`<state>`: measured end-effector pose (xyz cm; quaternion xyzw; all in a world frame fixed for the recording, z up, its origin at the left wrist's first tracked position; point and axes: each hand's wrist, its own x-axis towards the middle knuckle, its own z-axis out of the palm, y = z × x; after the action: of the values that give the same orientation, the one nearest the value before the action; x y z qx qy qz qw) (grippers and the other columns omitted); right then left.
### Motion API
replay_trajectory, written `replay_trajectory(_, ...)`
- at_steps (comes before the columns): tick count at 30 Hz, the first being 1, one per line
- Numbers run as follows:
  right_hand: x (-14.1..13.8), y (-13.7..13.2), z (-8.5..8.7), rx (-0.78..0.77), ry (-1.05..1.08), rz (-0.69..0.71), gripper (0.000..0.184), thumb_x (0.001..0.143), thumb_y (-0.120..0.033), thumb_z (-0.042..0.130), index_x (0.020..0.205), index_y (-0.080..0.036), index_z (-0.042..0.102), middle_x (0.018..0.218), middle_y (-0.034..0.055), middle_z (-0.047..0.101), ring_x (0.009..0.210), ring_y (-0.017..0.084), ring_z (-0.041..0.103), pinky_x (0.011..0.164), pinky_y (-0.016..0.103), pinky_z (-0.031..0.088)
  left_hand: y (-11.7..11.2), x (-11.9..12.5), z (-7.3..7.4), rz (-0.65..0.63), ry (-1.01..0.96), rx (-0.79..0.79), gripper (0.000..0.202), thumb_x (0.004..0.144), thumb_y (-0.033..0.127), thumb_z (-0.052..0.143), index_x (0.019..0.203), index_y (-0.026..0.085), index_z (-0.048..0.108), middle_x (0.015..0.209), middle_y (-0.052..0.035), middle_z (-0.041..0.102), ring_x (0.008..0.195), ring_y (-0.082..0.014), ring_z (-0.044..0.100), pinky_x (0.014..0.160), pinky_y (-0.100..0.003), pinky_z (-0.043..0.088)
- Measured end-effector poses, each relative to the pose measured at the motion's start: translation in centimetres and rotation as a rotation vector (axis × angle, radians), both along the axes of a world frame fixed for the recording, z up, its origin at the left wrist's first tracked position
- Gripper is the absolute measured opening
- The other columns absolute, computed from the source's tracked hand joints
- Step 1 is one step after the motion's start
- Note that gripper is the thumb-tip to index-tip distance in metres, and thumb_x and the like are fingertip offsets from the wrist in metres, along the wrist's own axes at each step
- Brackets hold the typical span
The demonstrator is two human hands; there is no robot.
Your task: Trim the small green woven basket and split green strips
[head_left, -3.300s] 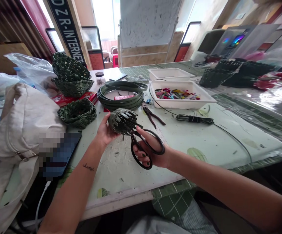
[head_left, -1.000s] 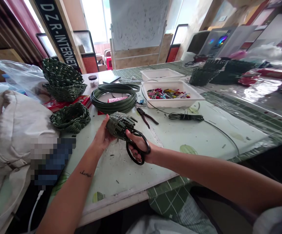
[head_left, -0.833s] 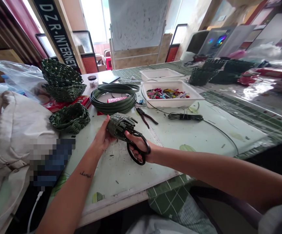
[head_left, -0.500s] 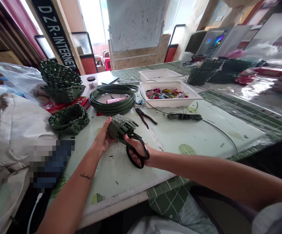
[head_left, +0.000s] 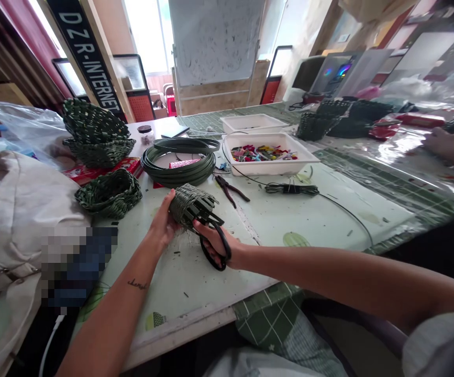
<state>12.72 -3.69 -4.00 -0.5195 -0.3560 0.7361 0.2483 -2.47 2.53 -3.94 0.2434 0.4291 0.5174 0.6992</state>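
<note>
The left hand holds a small woven basket over the table, with fingers closed around it. The right hand grips black scissors by the handles. The blades seem to be among the basket's loose strips, but this is hard to see.

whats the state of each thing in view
left hand, gripping the basket
woven green basket, strip ends sticking out
right hand, fingers through the scissor loops
black-handled scissors, held at the basket
coiled green strip, looped on the table
pliers, lying on the table
white tray, holding coloured bits
</note>
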Motion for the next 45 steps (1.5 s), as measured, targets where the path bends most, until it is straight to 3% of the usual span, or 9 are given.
replay_trajectory(4, 0.7, 0.2, 0.6, 0.024, 0.014, 0.070, 0.068, 0.078, -0.082, 0.035, 0.055, -0.019, 0.040, 0.040, -0.0052, 0.034, 0.028, 0.005, 0.030, 0.025, 0.017, 0.024, 0.5, -0.7, -0.2, -0.002, -0.057, -0.040, 0.033, 0.081, 0.046, 0.060, 0.097, 0.018, 0.066, 0.077, -0.0024, 0.072, 0.062, -0.0173, 0.068, 0.059, -0.028, 0.057)
replay_trajectory(11, 2.1, -1.4, 1.9, 0.028, 0.052, 0.185, 0.077, 0.074, -0.089, 0.019, 0.060, -0.018, 0.045, 0.042, -0.0039, 0.038, 0.031, 0.008, 0.035, 0.031, 0.020, 0.032, 0.7, -1.4, -0.1, -0.008, -0.201, -0.059, 0.031, 0.082, 0.045, 0.058, 0.095, 0.018, 0.066, 0.076, -0.0027, 0.072, 0.065, -0.0194, 0.069, 0.056, -0.031, 0.058)
replay_trajectory(20, 2.4, -2.9, 4.1, -0.019, 0.047, 0.132, 0.077, 0.070, -0.091, 0.027, 0.061, -0.017, 0.047, 0.042, -0.0051, 0.038, 0.031, 0.007, 0.036, 0.031, 0.018, 0.032, 0.8, -1.3, -0.3, -0.028, -0.379, -0.087, 0.024, 0.081, 0.035, 0.057, 0.093, 0.017, 0.066, 0.077, -0.0037, 0.072, 0.072, -0.0199, 0.069, 0.070, -0.033, 0.059)
replay_trajectory(26, 2.2, -3.3, 5.1, -0.031, 0.068, 0.143, 0.072, 0.080, -0.083, 0.027, 0.062, -0.016, 0.047, 0.041, -0.0056, 0.039, 0.031, 0.006, 0.036, 0.033, 0.017, 0.032, 1.1, -1.5, -0.6, 0.091, -0.385, -0.093, 0.029, 0.081, 0.039, 0.056, 0.097, 0.018, 0.065, 0.086, -0.0066, 0.072, 0.083, -0.0251, 0.068, 0.074, -0.044, 0.058)
replay_trajectory(33, 3.6, -4.1, 3.8, 0.084, 0.085, 0.205, 0.069, 0.082, -0.080, 0.031, 0.063, -0.016, 0.050, 0.041, -0.0058, 0.039, 0.029, 0.007, 0.037, 0.029, 0.017, 0.031, 1.2, -2.1, -0.6, 0.118, -0.379, 0.002, 0.032, 0.081, 0.045, 0.053, 0.097, 0.019, 0.064, 0.093, -0.0073, 0.070, 0.091, -0.0256, 0.066, 0.075, -0.044, 0.057)
replay_trajectory(36, 5.3, -4.0, 2.5, 0.190, 0.082, 0.140, 0.064, 0.086, -0.073, 0.034, 0.063, -0.016, 0.050, 0.044, -0.0054, 0.041, 0.030, 0.006, 0.038, 0.032, 0.016, 0.033, 1.1, -2.5, 0.9, 0.263, -0.174, 0.339, 0.037, 0.080, 0.050, 0.057, 0.105, 0.022, 0.060, 0.107, -0.0055, 0.066, 0.105, -0.0225, 0.061, 0.087, -0.038, 0.053)
replay_trajectory(40, 7.7, -2.9, 0.9, 0.362, -0.014, -0.042, 0.061, 0.086, -0.072, 0.037, 0.064, -0.017, 0.050, 0.044, -0.0055, 0.041, 0.031, 0.007, 0.039, 0.033, 0.018, 0.034, 0.1, -2.3, 3.0, 0.559, 0.598, 1.030, 0.073, 0.059, 0.041, 0.082, 0.123, 0.026, 0.049, 0.125, -0.0055, 0.056, 0.115, -0.0235, 0.055, 0.098, -0.038, 0.047)
replay_trajectory(43, 8.5, -2.0, -0.1, 0.356, -0.086, -0.139, 0.062, 0.083, -0.075, 0.039, 0.065, -0.017, 0.051, 0.044, -0.0055, 0.042, 0.031, 0.007, 0.039, 0.032, 0.018, 0.033, -0.7, -1.5, 3.2, 0.265, 1.124, 1.215, 0.069, 0.063, 0.039, 0.080, 0.124, 0.025, 0.050, 0.123, -0.0076, 0.059, 0.114, -0.0261, 0.056, 0.098, -0.042, 0.047)
replay_trajectory(45, 8.6, -1.8, -0.6, 0.332, -0.089, -0.163, 0.061, 0.083, -0.074, 0.039, 0.066, -0.017, 0.051, 0.045, -0.0055, 0.042, 0.032, 0.008, 0.039, 0.033, 0.019, 0.034, -0.8, -1.3, 3.0, 0.259, 1.233, 1.267, 0.059, 0.071, 0.038, 0.074, 0.123, 0.024, 0.050, 0.121, -0.0087, 0.059, 0.114, -0.0264, 0.057, 0.097, -0.043, 0.048)
